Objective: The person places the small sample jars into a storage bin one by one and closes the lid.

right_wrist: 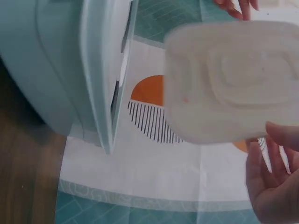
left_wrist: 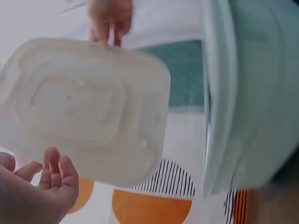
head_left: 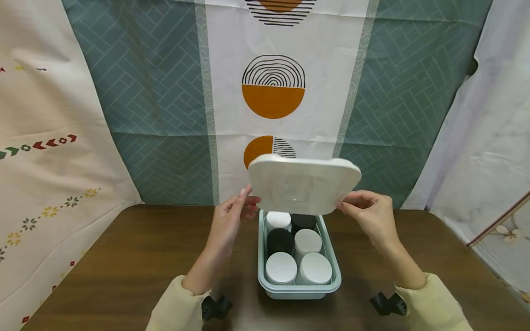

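A translucent white lid (head_left: 304, 186) is tilted up above the far end of a pale blue-green box (head_left: 300, 289). My left hand (head_left: 232, 214) holds the lid's left edge, some fingers loosely bent against it. At the lower right corner my right hand (head_left: 368, 211) pinches the rim between thumb and fingers. Inside the box stand several round-topped containers in two columns: white ones, such as the white-lidded jar (head_left: 281, 268) at front left, and black ones, such as the black-topped jar (head_left: 280, 241). The raised lid partly hides the back row.
The box stands on a dark brown wooden table (head_left: 136, 257). Behind the table hangs a teal and white curtain (head_left: 165, 92) with orange circles. Pale patterned cloths hang at the left and right sides.
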`<action>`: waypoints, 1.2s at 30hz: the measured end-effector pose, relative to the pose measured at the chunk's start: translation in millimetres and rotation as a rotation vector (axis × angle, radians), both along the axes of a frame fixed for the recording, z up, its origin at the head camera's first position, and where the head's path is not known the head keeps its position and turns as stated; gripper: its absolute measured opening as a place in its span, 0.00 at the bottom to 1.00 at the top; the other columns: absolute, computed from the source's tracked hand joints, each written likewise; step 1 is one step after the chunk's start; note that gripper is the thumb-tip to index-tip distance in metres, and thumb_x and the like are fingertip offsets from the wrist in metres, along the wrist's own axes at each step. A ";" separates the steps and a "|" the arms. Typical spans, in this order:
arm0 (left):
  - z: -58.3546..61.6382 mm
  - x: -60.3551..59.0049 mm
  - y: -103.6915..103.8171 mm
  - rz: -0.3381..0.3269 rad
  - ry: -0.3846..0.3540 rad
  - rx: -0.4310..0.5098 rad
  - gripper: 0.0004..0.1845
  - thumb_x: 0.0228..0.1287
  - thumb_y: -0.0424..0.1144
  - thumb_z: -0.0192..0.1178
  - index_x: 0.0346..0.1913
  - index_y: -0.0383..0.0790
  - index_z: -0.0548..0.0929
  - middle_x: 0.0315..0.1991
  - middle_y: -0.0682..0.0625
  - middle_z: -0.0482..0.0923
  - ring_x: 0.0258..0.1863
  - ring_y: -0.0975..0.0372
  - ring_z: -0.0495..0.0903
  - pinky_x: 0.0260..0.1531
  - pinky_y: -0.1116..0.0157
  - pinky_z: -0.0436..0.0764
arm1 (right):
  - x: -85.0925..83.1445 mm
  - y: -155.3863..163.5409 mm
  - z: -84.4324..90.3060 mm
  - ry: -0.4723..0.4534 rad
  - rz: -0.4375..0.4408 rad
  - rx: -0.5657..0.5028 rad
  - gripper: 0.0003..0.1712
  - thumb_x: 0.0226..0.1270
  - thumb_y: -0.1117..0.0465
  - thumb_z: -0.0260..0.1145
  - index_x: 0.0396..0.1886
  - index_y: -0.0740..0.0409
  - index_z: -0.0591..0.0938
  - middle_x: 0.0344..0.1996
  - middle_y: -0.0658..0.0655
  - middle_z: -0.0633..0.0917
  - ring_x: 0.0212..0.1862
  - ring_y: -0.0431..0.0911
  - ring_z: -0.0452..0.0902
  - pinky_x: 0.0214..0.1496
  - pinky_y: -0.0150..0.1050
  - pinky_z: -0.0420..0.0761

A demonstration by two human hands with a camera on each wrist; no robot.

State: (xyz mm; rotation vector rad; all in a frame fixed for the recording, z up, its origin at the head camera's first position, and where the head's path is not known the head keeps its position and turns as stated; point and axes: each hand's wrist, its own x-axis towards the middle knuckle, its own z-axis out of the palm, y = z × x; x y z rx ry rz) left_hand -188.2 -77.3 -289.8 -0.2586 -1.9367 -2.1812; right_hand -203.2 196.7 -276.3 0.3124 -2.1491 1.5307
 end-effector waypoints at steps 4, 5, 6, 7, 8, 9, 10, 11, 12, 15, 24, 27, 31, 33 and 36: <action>0.5 -1.4 -2.8 -0.068 -0.084 0.162 0.22 0.69 0.43 0.47 0.54 0.26 0.74 0.42 0.48 0.80 0.35 0.65 0.79 0.39 0.69 0.76 | -1.0 -1.1 -5.1 0.156 0.044 -0.072 0.06 0.44 0.80 0.68 0.26 0.74 0.83 0.24 0.40 0.84 0.30 0.35 0.80 0.31 0.26 0.79; 0.2 -1.9 -3.7 -0.077 -0.101 0.182 0.22 0.69 0.42 0.48 0.54 0.25 0.74 0.43 0.48 0.80 0.35 0.65 0.79 0.39 0.69 0.77 | -1.3 -0.8 -6.6 0.191 0.069 -0.080 0.07 0.44 0.81 0.67 0.26 0.74 0.83 0.27 0.41 0.84 0.32 0.36 0.81 0.33 0.27 0.79; -0.3 -2.6 -4.8 -0.084 -0.113 0.194 0.22 0.69 0.41 0.48 0.54 0.24 0.73 0.43 0.48 0.80 0.34 0.65 0.79 0.39 0.69 0.77 | -1.4 -0.4 -7.9 0.218 0.095 -0.089 0.07 0.44 0.83 0.66 0.27 0.75 0.83 0.28 0.42 0.85 0.34 0.37 0.81 0.35 0.27 0.79; -1.0 -3.3 -6.0 -0.091 -0.121 0.198 0.21 0.68 0.39 0.49 0.55 0.24 0.73 0.44 0.47 0.79 0.34 0.65 0.79 0.38 0.70 0.78 | -1.5 0.1 -9.2 0.243 0.121 -0.086 0.08 0.44 0.83 0.65 0.27 0.76 0.83 0.30 0.44 0.85 0.37 0.37 0.81 0.36 0.28 0.79; -1.7 -4.2 -7.5 -0.103 -0.131 0.192 0.21 0.68 0.38 0.49 0.55 0.23 0.72 0.45 0.48 0.78 0.33 0.65 0.79 0.37 0.70 0.78 | -1.6 0.6 -10.5 0.266 0.141 -0.076 0.08 0.44 0.84 0.65 0.28 0.77 0.82 0.31 0.45 0.85 0.38 0.38 0.81 0.38 0.29 0.79; -2.3 -5.0 -9.1 -0.118 -0.141 0.185 0.20 0.67 0.37 0.50 0.55 0.23 0.72 0.45 0.48 0.79 0.33 0.65 0.80 0.36 0.70 0.79 | -1.6 1.1 -11.8 0.286 0.149 -0.061 0.08 0.44 0.84 0.64 0.28 0.77 0.82 0.32 0.45 0.85 0.39 0.38 0.81 0.39 0.29 0.79; -3.1 -5.9 -10.9 -0.136 -0.151 0.174 0.20 0.67 0.36 0.50 0.55 0.23 0.72 0.43 0.48 0.79 0.32 0.65 0.80 0.35 0.71 0.79 | -1.6 1.5 -12.8 0.302 0.147 -0.048 0.08 0.45 0.84 0.64 0.28 0.78 0.82 0.32 0.45 0.84 0.38 0.38 0.80 0.39 0.28 0.79; -4.0 -6.8 -12.8 -0.154 -0.160 0.160 0.20 0.67 0.36 0.51 0.56 0.25 0.72 0.40 0.49 0.80 0.30 0.65 0.80 0.34 0.71 0.79 | -1.3 1.7 -13.9 0.307 0.141 -0.044 0.08 0.44 0.84 0.64 0.28 0.78 0.82 0.31 0.46 0.84 0.37 0.38 0.80 0.39 0.28 0.79; -4.9 -7.7 -14.9 -0.173 -0.166 0.137 0.20 0.66 0.36 0.51 0.57 0.26 0.71 0.37 0.50 0.80 0.29 0.65 0.80 0.33 0.71 0.80 | -0.9 2.0 -14.8 0.307 0.132 -0.037 0.08 0.44 0.84 0.64 0.27 0.77 0.82 0.30 0.46 0.83 0.36 0.38 0.79 0.38 0.28 0.79; -7.8 -10.3 -19.9 -0.230 -0.178 0.063 0.22 0.65 0.35 0.53 0.60 0.31 0.69 0.31 0.54 0.80 0.24 0.66 0.79 0.30 0.71 0.79 | 0.4 3.6 -17.2 0.273 0.120 -0.020 0.08 0.44 0.83 0.65 0.27 0.75 0.83 0.28 0.45 0.83 0.33 0.38 0.79 0.33 0.27 0.79; -19.1 -18.3 -24.2 -0.283 -0.209 -0.091 0.23 0.61 0.37 0.58 0.59 0.33 0.72 0.30 0.51 0.79 0.18 0.65 0.76 0.24 0.71 0.78 | 1.6 13.2 -25.3 0.099 0.217 0.171 0.13 0.58 0.72 0.62 0.44 0.68 0.81 0.34 0.41 0.83 0.35 0.36 0.79 0.35 0.29 0.79; -23.7 -20.8 -24.0 -0.283 -0.212 -0.132 0.23 0.61 0.37 0.58 0.59 0.34 0.72 0.31 0.51 0.80 0.17 0.64 0.77 0.24 0.70 0.78 | 0.5 16.1 -27.8 0.037 0.265 0.182 0.13 0.64 0.70 0.57 0.47 0.68 0.79 0.36 0.39 0.82 0.35 0.36 0.78 0.32 0.32 0.80; -29.6 -23.9 -22.9 -0.284 -0.221 -0.171 0.23 0.60 0.37 0.59 0.58 0.33 0.73 0.31 0.50 0.80 0.17 0.64 0.77 0.23 0.70 0.78 | -1.8 18.8 -32.0 -0.045 0.299 0.190 0.15 0.67 0.66 0.55 0.50 0.68 0.78 0.37 0.40 0.81 0.32 0.37 0.77 0.28 0.35 0.80; -32.2 -25.0 -22.2 -0.278 -0.223 -0.179 0.23 0.59 0.37 0.60 0.58 0.34 0.74 0.32 0.48 0.81 0.17 0.64 0.76 0.23 0.70 0.78 | -3.3 19.4 -34.6 -0.075 0.314 0.200 0.16 0.66 0.64 0.56 0.51 0.67 0.77 0.37 0.47 0.81 0.30 0.38 0.77 0.28 0.36 0.80; -37.1 -27.1 -21.2 -0.268 -0.215 -0.195 0.23 0.58 0.37 0.61 0.57 0.33 0.75 0.38 0.43 0.80 0.17 0.63 0.76 0.23 0.69 0.79 | -5.5 20.3 -38.4 -0.128 0.347 0.212 0.18 0.65 0.64 0.58 0.53 0.67 0.76 0.39 0.59 0.81 0.32 0.39 0.78 0.29 0.39 0.81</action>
